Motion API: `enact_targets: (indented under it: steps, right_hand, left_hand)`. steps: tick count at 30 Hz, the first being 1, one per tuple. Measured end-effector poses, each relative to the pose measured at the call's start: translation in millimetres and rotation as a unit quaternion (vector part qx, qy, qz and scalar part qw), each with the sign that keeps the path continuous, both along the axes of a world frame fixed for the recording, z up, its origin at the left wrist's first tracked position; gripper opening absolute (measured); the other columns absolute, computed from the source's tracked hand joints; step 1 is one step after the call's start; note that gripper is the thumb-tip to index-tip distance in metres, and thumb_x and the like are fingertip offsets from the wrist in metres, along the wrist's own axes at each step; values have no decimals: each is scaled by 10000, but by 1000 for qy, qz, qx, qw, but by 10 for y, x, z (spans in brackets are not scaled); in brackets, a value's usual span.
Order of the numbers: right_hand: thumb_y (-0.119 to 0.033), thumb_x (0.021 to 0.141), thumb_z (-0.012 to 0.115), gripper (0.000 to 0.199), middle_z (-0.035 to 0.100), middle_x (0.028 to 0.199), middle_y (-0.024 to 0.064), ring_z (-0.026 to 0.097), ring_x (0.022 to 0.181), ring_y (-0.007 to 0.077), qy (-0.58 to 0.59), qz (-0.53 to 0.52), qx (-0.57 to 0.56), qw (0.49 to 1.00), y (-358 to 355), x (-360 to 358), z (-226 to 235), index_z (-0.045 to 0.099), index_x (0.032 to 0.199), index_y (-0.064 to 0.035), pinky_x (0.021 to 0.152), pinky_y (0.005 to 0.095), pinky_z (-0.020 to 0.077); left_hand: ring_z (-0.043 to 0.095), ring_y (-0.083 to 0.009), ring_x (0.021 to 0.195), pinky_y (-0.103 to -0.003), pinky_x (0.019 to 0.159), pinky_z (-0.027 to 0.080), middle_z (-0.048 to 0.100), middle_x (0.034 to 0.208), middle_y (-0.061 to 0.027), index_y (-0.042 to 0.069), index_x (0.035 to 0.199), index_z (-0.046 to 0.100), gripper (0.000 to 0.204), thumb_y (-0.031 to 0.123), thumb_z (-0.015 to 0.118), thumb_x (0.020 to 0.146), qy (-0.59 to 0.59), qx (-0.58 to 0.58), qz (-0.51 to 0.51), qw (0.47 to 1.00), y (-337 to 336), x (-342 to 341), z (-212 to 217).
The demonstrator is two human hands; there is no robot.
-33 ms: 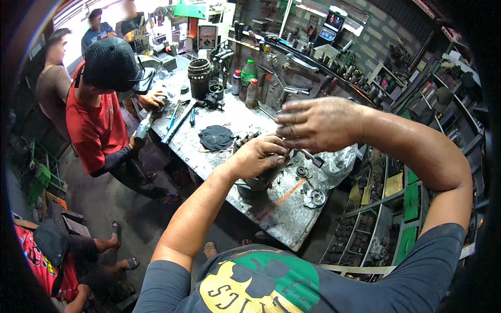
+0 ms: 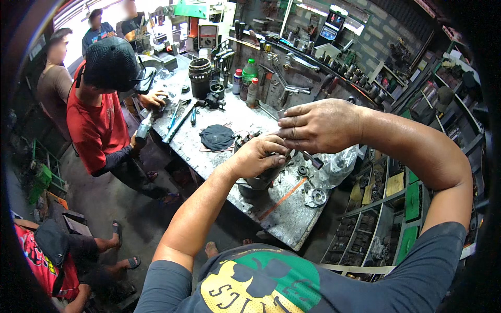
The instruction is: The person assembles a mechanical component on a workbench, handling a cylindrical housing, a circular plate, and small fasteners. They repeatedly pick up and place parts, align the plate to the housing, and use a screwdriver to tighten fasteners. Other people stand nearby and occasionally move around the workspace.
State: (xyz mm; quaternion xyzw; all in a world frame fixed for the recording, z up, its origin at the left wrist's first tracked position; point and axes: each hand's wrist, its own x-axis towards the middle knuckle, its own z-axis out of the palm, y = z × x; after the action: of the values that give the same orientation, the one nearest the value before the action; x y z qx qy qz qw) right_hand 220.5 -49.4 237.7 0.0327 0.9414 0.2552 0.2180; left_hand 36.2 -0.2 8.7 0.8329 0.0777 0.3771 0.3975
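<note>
The left hand [image 2: 257, 155] has its grip closed round the top of a dark metal cylinder [image 2: 257, 182] standing upright near the front edge of the grimy bench [image 2: 284, 211]. The right hand [image 2: 319, 125] hovers just above, fingertips pressed together at the part's top; what they pinch cannot be told. A round metal flange [image 2: 317, 197] lies just right, a dark cloth [image 2: 217, 137] farther back. A person in a red shirt [image 2: 99, 130] works at the bench's far left.

— What sort of place is shown?

— A mechanical repair workshop is shown; a grimy metal workbench [image 2: 219, 151] is strewn with greasy parts; wrenches [image 2: 292, 62] are hung along the back wall [image 2: 376, 36].

— What else marks it?

— Shelves [image 2: 386, 208] beside the bench are packed with small parts; a dark ribbed drum [image 2: 200, 77] and bottles [image 2: 249, 73] are set on the bench.
</note>
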Motion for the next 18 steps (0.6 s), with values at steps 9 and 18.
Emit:
enact_targets:
  steps: [9, 18]
  right_hand:
    - [-360, 1113, 593, 387, 787, 1082, 214, 784, 1035, 328, 164, -469, -108, 861, 31, -120, -193, 789, 1115, -26, 914, 498, 598]
    - [-335, 1018, 650, 321, 807, 960, 209, 794, 894, 395, -5, -308, -75, 948, 21, -80, -170, 822, 958, -70, 964, 494, 619]
  left_hand:
    - [645, -335, 1229, -472, 1088, 494, 725, 1228, -133, 36, 1139, 792, 204, 144, 810, 967, -21, 67, 15, 997, -31, 77, -93]
    - [659, -328, 1249, -454, 1096, 516, 730, 1240, -117, 27, 1114, 799, 169, 98, 794, 960, -6, 3, 3, 1000, -57, 53, -49]
